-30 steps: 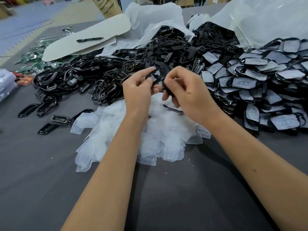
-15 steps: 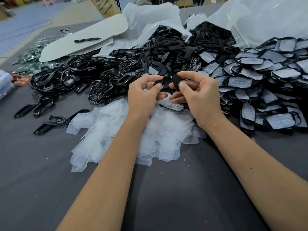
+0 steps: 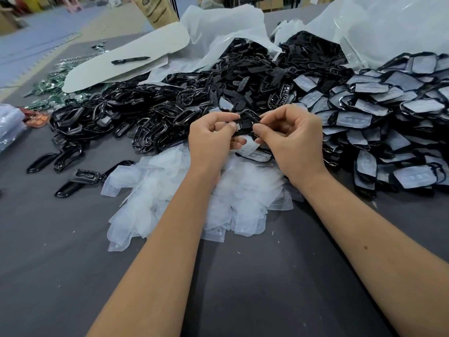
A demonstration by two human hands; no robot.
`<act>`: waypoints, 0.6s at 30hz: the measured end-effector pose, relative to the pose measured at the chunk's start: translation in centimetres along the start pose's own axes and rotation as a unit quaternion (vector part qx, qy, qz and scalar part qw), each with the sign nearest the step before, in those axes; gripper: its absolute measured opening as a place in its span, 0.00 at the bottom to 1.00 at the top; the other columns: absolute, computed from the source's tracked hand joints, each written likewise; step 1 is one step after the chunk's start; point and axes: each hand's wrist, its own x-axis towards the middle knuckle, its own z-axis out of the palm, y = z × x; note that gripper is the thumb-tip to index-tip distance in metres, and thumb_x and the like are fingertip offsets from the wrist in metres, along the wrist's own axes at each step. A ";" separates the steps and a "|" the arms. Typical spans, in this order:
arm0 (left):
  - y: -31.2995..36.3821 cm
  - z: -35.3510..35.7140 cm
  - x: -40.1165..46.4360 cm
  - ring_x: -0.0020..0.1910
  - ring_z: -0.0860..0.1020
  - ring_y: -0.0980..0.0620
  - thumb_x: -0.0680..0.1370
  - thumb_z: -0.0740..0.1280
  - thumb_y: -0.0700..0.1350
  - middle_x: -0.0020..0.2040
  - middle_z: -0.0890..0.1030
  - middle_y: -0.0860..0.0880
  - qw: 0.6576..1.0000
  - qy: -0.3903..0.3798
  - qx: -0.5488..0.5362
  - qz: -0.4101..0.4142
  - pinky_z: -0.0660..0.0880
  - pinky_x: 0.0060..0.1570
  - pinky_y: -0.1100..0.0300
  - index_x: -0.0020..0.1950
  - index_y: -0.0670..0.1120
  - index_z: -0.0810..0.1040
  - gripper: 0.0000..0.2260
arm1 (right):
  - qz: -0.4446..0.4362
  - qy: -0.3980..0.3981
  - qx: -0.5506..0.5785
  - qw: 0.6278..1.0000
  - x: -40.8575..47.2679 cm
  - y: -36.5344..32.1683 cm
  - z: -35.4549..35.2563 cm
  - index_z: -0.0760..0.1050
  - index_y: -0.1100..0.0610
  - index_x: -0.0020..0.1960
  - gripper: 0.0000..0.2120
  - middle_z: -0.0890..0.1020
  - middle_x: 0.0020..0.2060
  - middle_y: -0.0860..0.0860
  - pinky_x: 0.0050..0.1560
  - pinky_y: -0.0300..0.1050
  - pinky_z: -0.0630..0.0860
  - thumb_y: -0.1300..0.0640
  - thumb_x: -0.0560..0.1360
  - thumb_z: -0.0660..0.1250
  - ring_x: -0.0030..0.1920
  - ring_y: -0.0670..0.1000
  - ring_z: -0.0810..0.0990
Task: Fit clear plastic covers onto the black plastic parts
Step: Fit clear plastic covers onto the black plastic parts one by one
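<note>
My left hand [image 3: 211,139] and my right hand [image 3: 294,142] both pinch one black plastic part [image 3: 246,122], held between them above the table. A clear cover [image 3: 250,147] hangs just below the part, between my fingers; which hand holds it I cannot tell. Under my wrists lies a heap of loose clear covers [image 3: 170,190]. A big pile of bare black parts [image 3: 155,113] spreads to the left and behind. To the right lies a pile of black parts with covers fitted [image 3: 379,122].
The grey table [image 3: 73,276] runs toward me. White plastic bags [image 3: 226,27] sit at the back. A pale card [image 3: 97,69] carries a black pen [image 3: 130,60]. Green metal bits [image 3: 51,81] lie far left. A clear packet [image 3: 9,127] sits at the left edge.
The black part has been turned between my fingers and now lies level between both hands. My hands have shifted slightly, and a clear cover now shows beneath the part.
</note>
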 end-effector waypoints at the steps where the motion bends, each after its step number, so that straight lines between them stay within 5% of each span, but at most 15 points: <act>1: 0.0 0.0 0.0 0.30 0.83 0.50 0.79 0.66 0.30 0.35 0.81 0.42 1.000 0.000 -0.007 -0.002 0.78 0.32 0.63 0.50 0.40 0.84 0.09 | -0.013 -0.001 -0.020 1.000 0.0 0.0 0.0 0.83 0.60 0.45 0.05 0.86 0.40 0.52 0.44 0.50 0.86 0.64 0.73 0.79 0.39 0.51 0.88; 14: -0.2 -0.2 0.5 0.34 0.84 0.47 0.78 0.58 0.30 0.40 0.85 0.46 0.996 -0.017 -0.069 -0.045 0.80 0.37 0.62 0.51 0.41 0.87 0.18 | -0.051 0.023 -0.115 0.992 -0.1 -0.3 0.3 0.85 0.59 0.49 0.06 0.87 0.41 0.48 0.47 0.44 0.84 0.65 0.74 0.75 0.41 0.46 0.86; 18: -0.1 -0.2 0.3 0.34 0.84 0.47 0.79 0.64 0.32 0.42 0.84 0.43 0.997 -0.016 -0.067 -0.029 0.80 0.37 0.61 0.50 0.42 0.86 0.12 | -0.056 0.047 -0.102 0.992 -0.1 -0.3 0.2 0.84 0.60 0.51 0.06 0.86 0.43 0.49 0.48 0.45 0.84 0.65 0.74 0.75 0.43 0.47 0.86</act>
